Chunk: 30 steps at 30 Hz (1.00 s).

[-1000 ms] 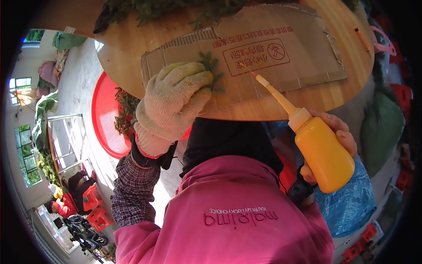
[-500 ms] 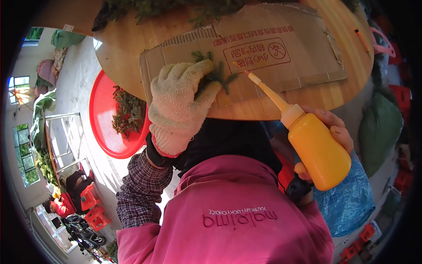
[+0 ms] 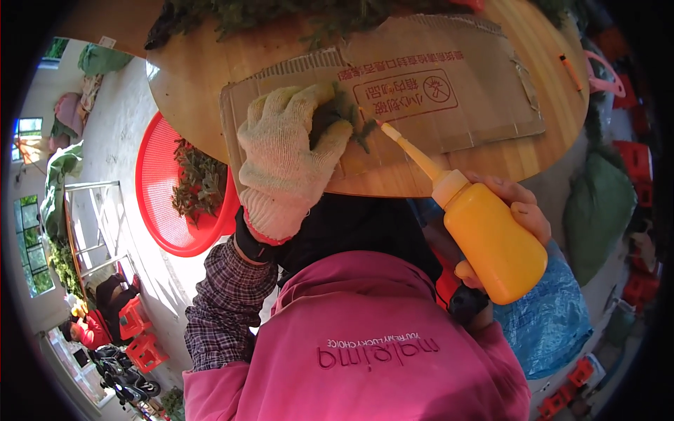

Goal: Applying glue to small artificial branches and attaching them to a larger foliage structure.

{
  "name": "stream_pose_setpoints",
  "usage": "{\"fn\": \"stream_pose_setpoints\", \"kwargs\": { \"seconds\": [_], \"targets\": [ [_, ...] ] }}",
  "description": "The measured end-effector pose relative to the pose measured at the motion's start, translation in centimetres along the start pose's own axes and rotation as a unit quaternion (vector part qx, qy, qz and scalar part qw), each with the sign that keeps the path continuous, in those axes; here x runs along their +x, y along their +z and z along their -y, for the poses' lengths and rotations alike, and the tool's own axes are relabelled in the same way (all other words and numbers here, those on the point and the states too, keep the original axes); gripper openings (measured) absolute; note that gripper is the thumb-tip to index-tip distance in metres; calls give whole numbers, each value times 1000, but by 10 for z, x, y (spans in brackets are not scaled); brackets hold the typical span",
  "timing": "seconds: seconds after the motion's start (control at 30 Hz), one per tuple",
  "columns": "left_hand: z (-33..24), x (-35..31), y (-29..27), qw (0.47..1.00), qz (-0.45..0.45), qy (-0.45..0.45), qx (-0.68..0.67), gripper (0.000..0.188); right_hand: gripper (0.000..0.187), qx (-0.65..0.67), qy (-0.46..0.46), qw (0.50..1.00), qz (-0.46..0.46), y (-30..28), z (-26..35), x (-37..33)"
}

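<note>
Over a flat brown cardboard sheet's (image 3: 491,112) left part, the white-gloved left hand (image 3: 284,151) has its grip pinching a half-hidden green needled sprig (image 3: 345,109); the bare right hand (image 3: 528,214) wraps a yellow plastic squeeze bottle (image 3: 495,242) below the sheet's right. Dark-green branches (image 3: 281,14) lie beyond the sheet, a red mesh basket (image 3: 151,189) leftward; beneath, a rounded wooden bench (image 3: 189,77).

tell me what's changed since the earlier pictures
The right hand has brought the yellow bottle left, its nozzle nearer the green sprig. The gloved left hand has turned, showing its thumb. Neither grip has let go; the cardboard lies where it was.
</note>
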<state>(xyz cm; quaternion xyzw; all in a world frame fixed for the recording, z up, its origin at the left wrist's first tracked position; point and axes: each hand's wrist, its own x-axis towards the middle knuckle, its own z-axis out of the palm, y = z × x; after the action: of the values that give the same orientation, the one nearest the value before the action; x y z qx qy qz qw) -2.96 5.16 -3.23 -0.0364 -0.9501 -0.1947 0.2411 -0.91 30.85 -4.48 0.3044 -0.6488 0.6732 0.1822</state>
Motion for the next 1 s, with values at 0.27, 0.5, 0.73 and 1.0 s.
{"fn": "stream_pose_setpoints", "kwargs": {
  "seconds": [0.27,0.5,0.73,1.0],
  "targets": [
    [7,-3,-1,999,36,6,8,43,77,-16,-1,1000,1,4,-6,-2],
    [5,-5,-2,999,46,-6,25,49,75,-6,-18,1000,-1,20,-18,3],
    [5,-5,-2,999,42,-3,34,52,73,24,-37,999,-19,26,-29,4],
    [8,-7,-1,998,43,5,38,56,73,23,-34,999,-3,25,-32,7]
  ]
}}
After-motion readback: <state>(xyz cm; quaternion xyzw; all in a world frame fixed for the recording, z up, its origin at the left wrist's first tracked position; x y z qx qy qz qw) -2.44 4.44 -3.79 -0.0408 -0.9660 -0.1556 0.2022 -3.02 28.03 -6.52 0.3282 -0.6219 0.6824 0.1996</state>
